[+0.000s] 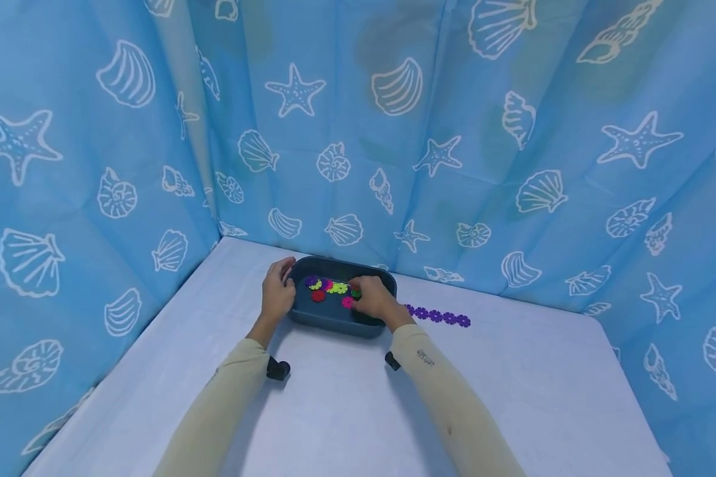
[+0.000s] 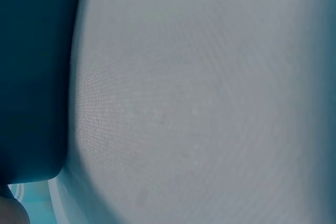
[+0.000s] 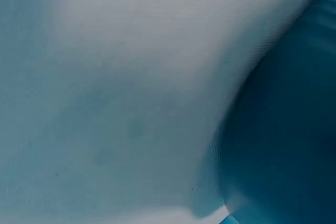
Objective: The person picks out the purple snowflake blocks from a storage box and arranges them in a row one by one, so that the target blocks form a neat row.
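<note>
A dark blue-grey plastic bin (image 1: 334,322) stands on the table, holding several small flower-shaped discs (image 1: 339,288) in yellow, purple, red, pink and green. At the bin's left end, my left hand (image 1: 278,291) holds the rim, with the thumb on the inner side. My right hand (image 1: 371,297) reaches down into the bin's right half, beside a pink disc (image 1: 347,302) and a green disc (image 1: 355,293). Its fingertips are partly hidden, so whether they pinch a disc is unclear. Both wrist views show mostly the bin's dark outer wall (image 2: 31,77) and tablecloth.
To the right of the bin, a row of purple flower discs (image 1: 435,316) lies on the white tablecloth (image 1: 513,371). Blue curtains (image 1: 346,132) with shell prints hang behind and at both sides. Black wrist devices (image 1: 278,369) sit under the sleeves.
</note>
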